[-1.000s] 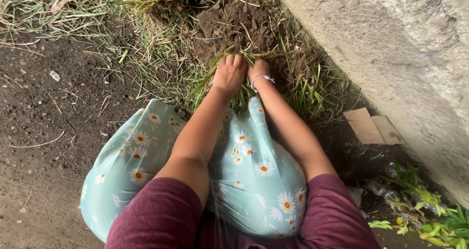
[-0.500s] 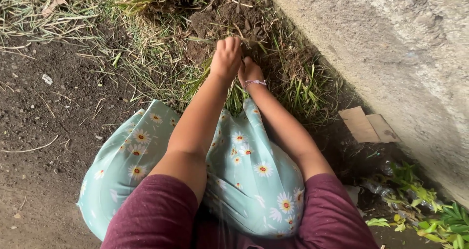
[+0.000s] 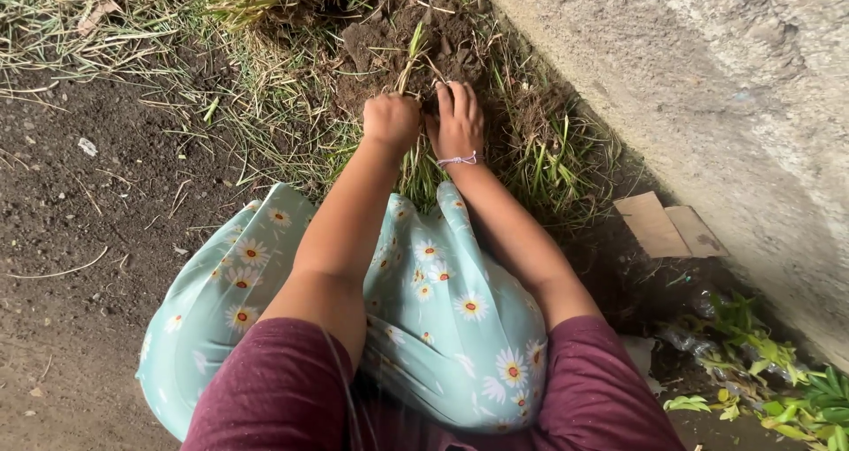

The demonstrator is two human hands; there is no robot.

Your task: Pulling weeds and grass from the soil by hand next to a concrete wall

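My left hand (image 3: 390, 120) is closed in a fist around a tuft of grass (image 3: 409, 55) whose blades stick up past the knuckles. My right hand (image 3: 457, 122), with a thin bracelet at the wrist, lies beside it with fingers spread flat on the dark loosened soil (image 3: 416, 35). Both hands work at a clump of green grass (image 3: 416, 172) just beyond my knees, which are covered by a pale green skirt with daisies (image 3: 442, 309).
A rough concrete wall (image 3: 707, 88) runs along the right. Pieces of cardboard (image 3: 668, 225) lie at its base, with green leaves and plastic litter (image 3: 761, 363) nearer me. Bare dirt (image 3: 80, 239) lies to the left, dry grass (image 3: 106, 26) at the top left.
Both hands have shifted slightly along the grass. The left hand now grips an upright tuft, and the right hand has opened flat onto the soil.
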